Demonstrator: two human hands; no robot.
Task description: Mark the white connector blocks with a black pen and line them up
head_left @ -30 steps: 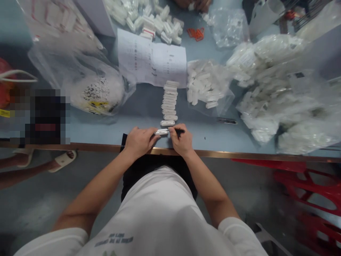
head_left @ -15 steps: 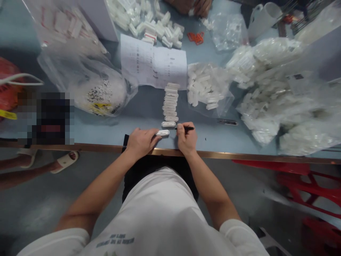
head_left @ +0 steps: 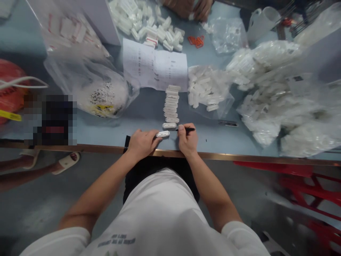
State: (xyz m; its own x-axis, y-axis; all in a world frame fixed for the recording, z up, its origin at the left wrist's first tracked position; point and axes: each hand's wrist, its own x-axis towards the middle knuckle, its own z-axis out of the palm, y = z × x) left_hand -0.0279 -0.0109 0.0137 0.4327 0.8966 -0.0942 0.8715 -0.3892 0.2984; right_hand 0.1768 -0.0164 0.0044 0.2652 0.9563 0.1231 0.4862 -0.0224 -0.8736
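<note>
Near the table's front edge, my left hand grips the left end of a small white plastic piece with a row of dark marks on its face. To its right, my right hand is closed around a black pen, whose tip points left toward the piece without touching it. Just beyond my hands, similar white pieces lie in a column, one behind another. A printed sheet of paper lies at the far end of that column.
Right of the column sits an open clear bag of white pieces. Larger filled bags crowd the right side, with a slim dark tool before them. A wrapped bundle lies left. Another person's hands are across the table, near orange parts.
The whole view has shifted slightly. My hands keep their holds on the white piece and the pen, with hardly any movement relative to the table.
</note>
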